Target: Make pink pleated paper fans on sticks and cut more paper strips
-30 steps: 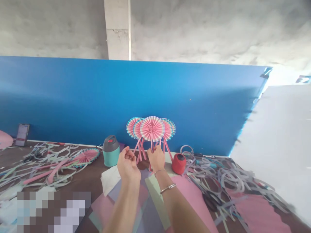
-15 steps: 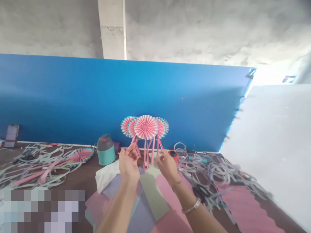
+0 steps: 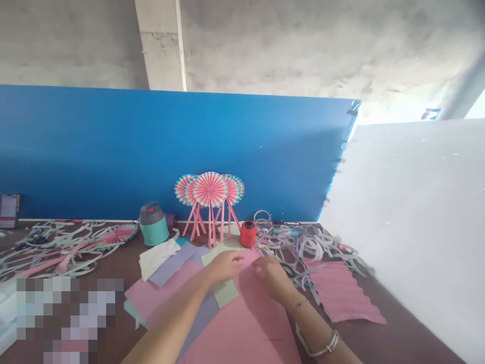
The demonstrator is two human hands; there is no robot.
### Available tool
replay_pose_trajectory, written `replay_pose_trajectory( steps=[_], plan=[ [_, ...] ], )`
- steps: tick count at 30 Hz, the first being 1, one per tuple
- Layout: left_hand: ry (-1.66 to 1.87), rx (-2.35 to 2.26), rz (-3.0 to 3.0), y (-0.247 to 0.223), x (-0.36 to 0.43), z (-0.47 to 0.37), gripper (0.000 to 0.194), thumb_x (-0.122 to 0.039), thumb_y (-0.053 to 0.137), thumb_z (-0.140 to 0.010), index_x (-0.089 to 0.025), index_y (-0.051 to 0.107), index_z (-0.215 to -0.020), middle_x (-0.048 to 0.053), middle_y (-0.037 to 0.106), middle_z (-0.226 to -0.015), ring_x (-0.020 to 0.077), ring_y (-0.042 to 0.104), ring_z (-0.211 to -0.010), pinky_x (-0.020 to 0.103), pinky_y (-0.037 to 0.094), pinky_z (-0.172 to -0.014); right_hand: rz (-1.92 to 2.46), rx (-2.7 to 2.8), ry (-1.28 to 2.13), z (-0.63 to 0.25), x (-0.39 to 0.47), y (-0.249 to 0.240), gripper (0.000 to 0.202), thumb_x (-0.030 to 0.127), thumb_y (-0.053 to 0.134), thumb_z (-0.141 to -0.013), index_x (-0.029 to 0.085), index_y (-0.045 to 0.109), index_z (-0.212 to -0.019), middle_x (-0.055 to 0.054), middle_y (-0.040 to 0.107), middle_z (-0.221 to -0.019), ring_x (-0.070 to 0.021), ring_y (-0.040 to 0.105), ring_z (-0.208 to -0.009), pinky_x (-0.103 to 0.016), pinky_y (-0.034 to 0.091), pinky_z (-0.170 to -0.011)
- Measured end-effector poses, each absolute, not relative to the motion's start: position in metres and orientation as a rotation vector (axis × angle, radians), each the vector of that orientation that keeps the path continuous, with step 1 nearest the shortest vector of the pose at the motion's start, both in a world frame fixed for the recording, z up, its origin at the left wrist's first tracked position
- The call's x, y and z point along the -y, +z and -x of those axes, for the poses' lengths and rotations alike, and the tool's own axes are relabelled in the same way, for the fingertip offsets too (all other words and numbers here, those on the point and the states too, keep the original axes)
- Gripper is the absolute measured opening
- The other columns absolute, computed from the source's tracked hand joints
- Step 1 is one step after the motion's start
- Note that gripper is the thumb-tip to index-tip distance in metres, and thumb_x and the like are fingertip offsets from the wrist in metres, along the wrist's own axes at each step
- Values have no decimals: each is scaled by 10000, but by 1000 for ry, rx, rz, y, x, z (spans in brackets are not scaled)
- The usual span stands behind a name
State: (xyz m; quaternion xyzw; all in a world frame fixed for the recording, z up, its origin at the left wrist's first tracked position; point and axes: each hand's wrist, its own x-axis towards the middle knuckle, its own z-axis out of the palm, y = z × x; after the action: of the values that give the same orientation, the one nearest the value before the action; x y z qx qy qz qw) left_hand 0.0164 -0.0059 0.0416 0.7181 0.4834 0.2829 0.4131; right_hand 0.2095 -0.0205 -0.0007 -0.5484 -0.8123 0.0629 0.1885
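Observation:
Several round pleated pink paper fans (image 3: 210, 190) stand on pink strip legs against the blue panel, touched by neither hand. Over the sheets of coloured paper, my left hand (image 3: 225, 266) is by the green sheet (image 3: 226, 294), its fingers bent and their tips partly hidden. Just right of it, my right hand (image 3: 271, 275) is over the large pink sheet (image 3: 252, 323), fingers curled downward. Whether either hand grips paper is not clear. A red round container (image 3: 248, 234) sits behind my hands, at the right of the fans' legs.
A teal and grey container (image 3: 153, 225) and a white cloth (image 3: 158, 258) are left of the fans. Tangled paper strips (image 3: 310, 247) lie at the right, more at the left with another fan (image 3: 118, 235). A wavy pink sheet (image 3: 343, 290) is at the right. A phone (image 3: 9, 210) stands far left.
Both hands have come away from the fans' legs and down to the paper sheets. The fans now stand without my hands beside them. The view has shifted a little to the right.

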Motion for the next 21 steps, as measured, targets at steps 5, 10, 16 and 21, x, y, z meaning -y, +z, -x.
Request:
replay_pose_trajectory(
  steps=[5,10,16,21],
  plan=[
    [169,-1252,-2221,13,40,-10,839,-444,668,-646,-218,368,-1396,107,257,-1511,309,211,-1387,486,146,-1119,1366,2408,241,-202,29,-15,395,285,605,-745,164,622,-1120,-109,646,-1158,-259,569,-1089,-384,385,-964],
    [229,-1427,-2411,-1,43,-2,543,-382,471,-845,-244,403,-1366,76,387,-1458,254,266,-1374,524,111,-1122,1412,2405,343,-210,33,-12,533,390,598,-773,157,554,-1250,-145,527,-1327,-283,462,-1236,-421,302,-1059],
    [470,-1516,-2505,-6,38,6,406,-163,397,-861,-242,550,-1230,66,553,-1313,231,424,-1269,516,183,-1113,1468,2629,726,-218,42,0,1229,630,724,-517,162,117,-1478,-133,-9,-1545,-342,-58,-1403,-505,12,-1130],
    [550,-1190,-2448,-2,45,7,625,-500,655,-723,-230,527,-1272,99,518,-1343,278,412,-1264,461,279,-1086,1534,2696,842,-218,46,0,1333,636,752,-442,165,57,-1478,-157,-61,-1535,-359,-87,-1393,-534,-61,-1110]
  ],
)
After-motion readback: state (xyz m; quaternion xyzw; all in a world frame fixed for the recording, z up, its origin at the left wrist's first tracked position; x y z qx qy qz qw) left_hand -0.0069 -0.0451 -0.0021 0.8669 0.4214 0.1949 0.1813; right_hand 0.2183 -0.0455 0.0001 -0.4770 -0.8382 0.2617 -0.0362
